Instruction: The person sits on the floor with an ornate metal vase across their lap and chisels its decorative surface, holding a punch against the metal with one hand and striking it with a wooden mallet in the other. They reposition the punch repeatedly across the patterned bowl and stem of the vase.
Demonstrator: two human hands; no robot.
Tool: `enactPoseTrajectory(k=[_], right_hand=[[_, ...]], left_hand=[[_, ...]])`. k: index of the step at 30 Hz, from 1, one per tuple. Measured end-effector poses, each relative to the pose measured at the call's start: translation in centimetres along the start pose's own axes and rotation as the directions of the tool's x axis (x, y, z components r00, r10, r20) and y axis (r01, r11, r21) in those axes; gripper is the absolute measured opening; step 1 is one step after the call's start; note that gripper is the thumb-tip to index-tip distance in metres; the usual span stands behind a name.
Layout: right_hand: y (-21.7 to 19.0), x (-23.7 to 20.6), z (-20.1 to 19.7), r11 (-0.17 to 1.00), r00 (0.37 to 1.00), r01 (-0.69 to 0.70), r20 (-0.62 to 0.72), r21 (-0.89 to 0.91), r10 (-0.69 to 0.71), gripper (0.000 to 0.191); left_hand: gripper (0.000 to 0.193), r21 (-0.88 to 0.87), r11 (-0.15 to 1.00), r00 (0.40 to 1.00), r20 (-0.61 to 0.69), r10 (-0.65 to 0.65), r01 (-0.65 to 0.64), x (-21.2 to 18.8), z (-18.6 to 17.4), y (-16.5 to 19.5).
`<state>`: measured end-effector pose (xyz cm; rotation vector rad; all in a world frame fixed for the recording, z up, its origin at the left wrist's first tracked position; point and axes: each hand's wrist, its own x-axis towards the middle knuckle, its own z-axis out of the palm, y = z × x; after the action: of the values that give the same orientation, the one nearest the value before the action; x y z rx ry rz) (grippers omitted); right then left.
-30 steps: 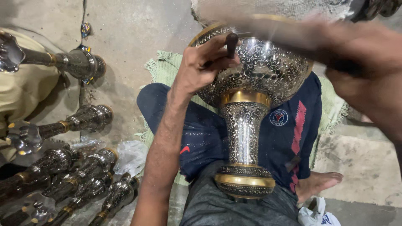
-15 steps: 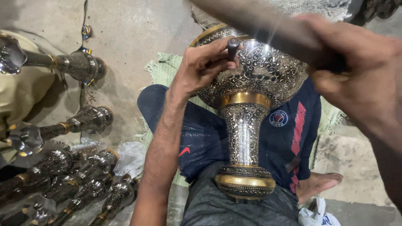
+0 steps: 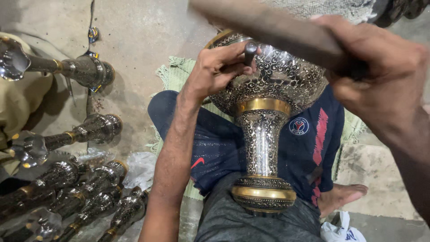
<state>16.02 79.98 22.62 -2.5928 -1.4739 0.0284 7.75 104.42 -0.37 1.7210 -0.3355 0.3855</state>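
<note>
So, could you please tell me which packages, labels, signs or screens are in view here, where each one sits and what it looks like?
Round badge: on the dark blue shorts, right of the vase stem; blue and white circle with red in the middle.
Small red mark: on the shorts, left of the stem; a curved stroke.
White plastic bag: on the floor at bottom right; crumpled, with blue print.
No signs or screens.

My left hand (image 3: 215, 71) and right hand (image 3: 380, 76) are bare, with no gloves, rings or sleeves on the forearms behind them. Below my fingers I wear dark blue shorts (image 3: 224, 148) with a small red mark, a round badge and a red stripe, and a grey shirt (image 3: 233, 224). My foot (image 3: 340, 197) is bare.
</note>
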Motion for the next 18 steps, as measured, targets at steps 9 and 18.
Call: enactPoseTrajectory(k=[9,18], right_hand=[[-0.3,-0.7,-0.1,0.957,0.991,0.011,-0.13,0.29,0.028,0.059],[2.0,-3.1,0.8,0.975,0.99,-0.126,-0.045,0.184,0.136,0.069]], left_hand=[[0.042,-0.339,0.939,0.995,0.059,0.076,-0.052,0.2,-0.1,0.8],[0.041,-0.11,0.993,0.996,-0.073,-0.043,0.035,1.0,0.4,1.9]])
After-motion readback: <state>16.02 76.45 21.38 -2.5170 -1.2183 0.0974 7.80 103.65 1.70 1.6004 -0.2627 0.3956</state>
